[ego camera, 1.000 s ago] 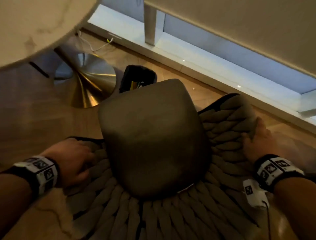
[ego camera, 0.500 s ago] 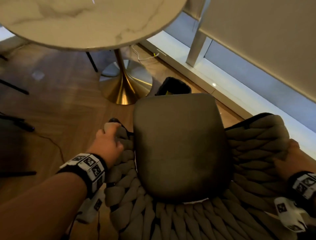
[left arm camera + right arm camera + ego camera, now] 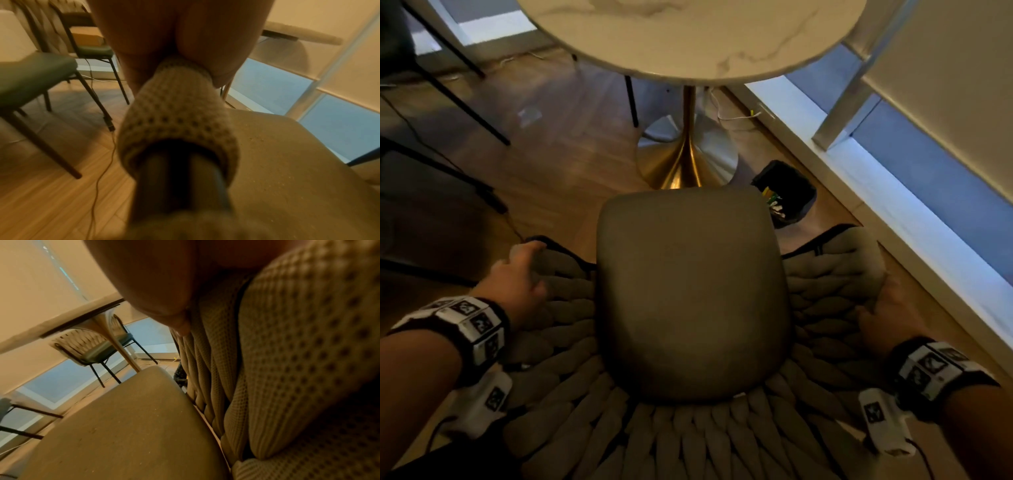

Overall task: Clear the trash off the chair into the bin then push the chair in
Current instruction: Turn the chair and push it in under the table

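Head view: chair [image 3: 691,294] now squared toward table [image 3: 688,37], seat bare, both armrests gripped by left hand [image 3: 517,277] and right hand [image 3: 890,315]; push-in underway.

A home dining corner: a round marble table [image 3: 688,37] on a gold pedestal, woven-back chairs [image 3: 688,291] on wood flooring [image 3: 558,164], blinds [image 3: 945,89] at right.

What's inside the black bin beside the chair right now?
The black bin on the floor right of the chair shows yellow, green and white scraps at its opening. The seat corner covers its near edge, and anything deeper is hidden by its dark walls.
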A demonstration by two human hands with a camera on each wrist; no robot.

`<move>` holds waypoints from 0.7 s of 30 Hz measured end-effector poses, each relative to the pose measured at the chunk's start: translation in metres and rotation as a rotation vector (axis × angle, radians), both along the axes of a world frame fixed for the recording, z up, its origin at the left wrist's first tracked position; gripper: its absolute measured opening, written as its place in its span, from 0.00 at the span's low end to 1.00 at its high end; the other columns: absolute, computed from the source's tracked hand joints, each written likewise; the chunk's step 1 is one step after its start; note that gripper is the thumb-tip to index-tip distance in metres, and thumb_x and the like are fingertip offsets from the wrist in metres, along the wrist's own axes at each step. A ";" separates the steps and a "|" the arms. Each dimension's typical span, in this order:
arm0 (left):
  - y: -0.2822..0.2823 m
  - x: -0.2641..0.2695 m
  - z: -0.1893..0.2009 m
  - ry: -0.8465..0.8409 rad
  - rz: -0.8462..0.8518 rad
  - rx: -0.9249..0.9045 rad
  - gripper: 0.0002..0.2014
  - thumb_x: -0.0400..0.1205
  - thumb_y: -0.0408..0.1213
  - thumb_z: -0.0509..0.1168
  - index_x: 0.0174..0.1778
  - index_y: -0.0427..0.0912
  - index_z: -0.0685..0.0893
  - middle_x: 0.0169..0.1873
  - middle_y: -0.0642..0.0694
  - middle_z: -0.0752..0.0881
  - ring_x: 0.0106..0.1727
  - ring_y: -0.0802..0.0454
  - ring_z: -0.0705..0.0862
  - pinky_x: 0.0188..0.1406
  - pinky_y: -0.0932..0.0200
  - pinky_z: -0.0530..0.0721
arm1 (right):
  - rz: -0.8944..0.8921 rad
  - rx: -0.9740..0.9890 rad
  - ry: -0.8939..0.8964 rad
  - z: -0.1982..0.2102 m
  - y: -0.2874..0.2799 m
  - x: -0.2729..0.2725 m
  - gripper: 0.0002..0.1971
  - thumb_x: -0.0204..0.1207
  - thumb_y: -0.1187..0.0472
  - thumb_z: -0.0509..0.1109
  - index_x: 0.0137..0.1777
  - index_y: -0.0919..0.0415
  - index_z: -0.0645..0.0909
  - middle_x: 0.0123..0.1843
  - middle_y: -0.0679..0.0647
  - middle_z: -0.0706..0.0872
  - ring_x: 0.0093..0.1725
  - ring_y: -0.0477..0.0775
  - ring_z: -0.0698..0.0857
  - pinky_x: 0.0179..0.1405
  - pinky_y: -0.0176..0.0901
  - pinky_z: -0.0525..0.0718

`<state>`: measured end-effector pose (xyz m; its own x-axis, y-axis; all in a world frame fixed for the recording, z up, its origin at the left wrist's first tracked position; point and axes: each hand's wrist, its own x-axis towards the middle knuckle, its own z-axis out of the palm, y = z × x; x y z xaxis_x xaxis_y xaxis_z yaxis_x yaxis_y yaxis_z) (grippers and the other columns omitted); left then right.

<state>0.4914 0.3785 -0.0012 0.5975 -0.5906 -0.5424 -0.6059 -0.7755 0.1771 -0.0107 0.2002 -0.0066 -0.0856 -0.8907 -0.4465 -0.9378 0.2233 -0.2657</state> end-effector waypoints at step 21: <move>-0.199 0.100 -0.013 -0.038 -0.060 -0.087 0.32 0.83 0.40 0.60 0.80 0.59 0.53 0.68 0.30 0.73 0.46 0.40 0.82 0.48 0.45 0.84 | 0.105 0.078 0.061 0.001 -0.234 0.097 0.38 0.76 0.60 0.72 0.79 0.65 0.52 0.65 0.75 0.78 0.50 0.66 0.77 0.53 0.60 0.75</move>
